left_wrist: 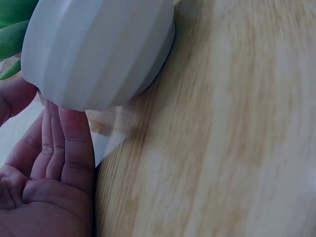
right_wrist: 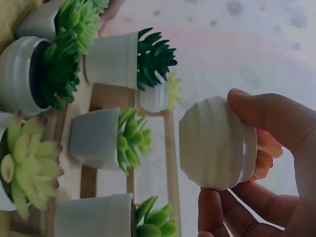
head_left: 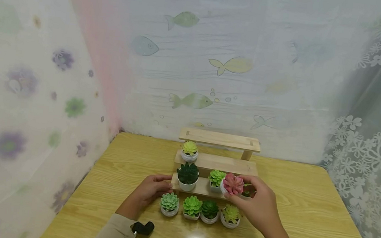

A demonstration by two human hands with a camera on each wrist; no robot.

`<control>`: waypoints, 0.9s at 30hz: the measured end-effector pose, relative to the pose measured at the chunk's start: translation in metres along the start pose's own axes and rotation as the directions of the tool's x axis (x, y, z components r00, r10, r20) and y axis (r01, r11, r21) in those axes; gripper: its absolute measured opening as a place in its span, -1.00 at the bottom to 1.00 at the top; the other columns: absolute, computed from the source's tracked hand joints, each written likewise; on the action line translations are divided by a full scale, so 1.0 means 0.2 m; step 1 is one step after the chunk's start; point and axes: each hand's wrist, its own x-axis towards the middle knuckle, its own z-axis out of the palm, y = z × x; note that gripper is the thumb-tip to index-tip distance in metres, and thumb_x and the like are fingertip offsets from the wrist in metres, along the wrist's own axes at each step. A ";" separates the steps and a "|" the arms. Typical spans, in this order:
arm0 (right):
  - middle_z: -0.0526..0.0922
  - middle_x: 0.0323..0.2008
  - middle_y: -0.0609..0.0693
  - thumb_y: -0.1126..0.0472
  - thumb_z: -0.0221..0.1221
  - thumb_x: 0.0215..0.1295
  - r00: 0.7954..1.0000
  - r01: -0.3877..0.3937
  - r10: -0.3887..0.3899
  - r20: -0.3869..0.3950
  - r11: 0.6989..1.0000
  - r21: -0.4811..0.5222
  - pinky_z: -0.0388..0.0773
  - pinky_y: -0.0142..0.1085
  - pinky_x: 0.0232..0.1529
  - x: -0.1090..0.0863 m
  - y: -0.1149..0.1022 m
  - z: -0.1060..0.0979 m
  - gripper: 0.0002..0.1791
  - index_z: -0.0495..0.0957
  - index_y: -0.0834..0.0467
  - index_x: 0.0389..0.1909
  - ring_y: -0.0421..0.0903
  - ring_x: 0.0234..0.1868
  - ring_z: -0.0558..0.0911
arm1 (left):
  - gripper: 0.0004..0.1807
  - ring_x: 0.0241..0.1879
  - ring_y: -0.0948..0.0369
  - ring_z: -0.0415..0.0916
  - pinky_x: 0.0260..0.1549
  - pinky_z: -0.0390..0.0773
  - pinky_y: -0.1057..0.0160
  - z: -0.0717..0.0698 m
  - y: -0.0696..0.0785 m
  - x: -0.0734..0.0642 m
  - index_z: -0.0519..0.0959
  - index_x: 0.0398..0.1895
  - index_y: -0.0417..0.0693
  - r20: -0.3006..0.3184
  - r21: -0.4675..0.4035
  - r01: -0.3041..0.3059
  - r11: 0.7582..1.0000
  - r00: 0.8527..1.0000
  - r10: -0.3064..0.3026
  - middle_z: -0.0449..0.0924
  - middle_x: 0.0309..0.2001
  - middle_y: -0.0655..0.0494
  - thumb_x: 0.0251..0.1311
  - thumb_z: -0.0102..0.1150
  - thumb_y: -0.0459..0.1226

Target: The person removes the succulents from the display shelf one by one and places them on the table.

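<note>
My right hand grips a small round white pot with a pink-red artificial succulent, thumb on one side and fingers on the other. In the right wrist view its ribbed white pot is tilted and held above the stepped wooden plant stand. At the left end of the stand's lowest step, my left hand holds the edge between thumb and fingers. A white fluted pot partly hides those fingertips in the left wrist view. A dark green succulent stands on that step near the hand.
A bright green succulent and another partly hidden potted plant share the lowest step. A yellow succulent sits on the middle step. Several potted succulents, one pale green, line the wooden table before the stand.
</note>
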 end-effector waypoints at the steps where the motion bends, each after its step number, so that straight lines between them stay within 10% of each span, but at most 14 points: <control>1: 0.69 -0.07 -0.17 -0.26 0.56 -0.02 1.000 -0.005 0.005 0.002 1.000 -0.012 0.60 -0.28 -0.26 -0.01 0.01 -0.01 -0.33 0.65 -0.10 0.10 -0.10 -0.13 0.67 | -0.41 -0.14 0.20 0.74 -0.09 0.70 0.24 0.00 0.00 0.00 0.44 0.44 -0.29 -0.001 0.000 0.000 1.000 1.000 0.000 0.78 -0.07 0.00 0.40 0.28 -0.26; 27: 0.72 0.05 -0.05 -0.26 0.56 -0.01 0.983 -0.177 0.181 0.041 0.981 -0.078 0.54 -0.29 -0.26 -0.20 0.19 -0.10 -0.26 0.66 -0.01 0.18 -0.09 -0.05 0.67 | -0.42 -0.15 0.20 0.74 -0.09 0.70 0.25 0.00 0.01 -0.01 0.44 0.43 -0.30 -0.009 -0.001 0.012 1.000 1.000 -0.012 0.75 -0.04 0.00 0.40 0.27 -0.27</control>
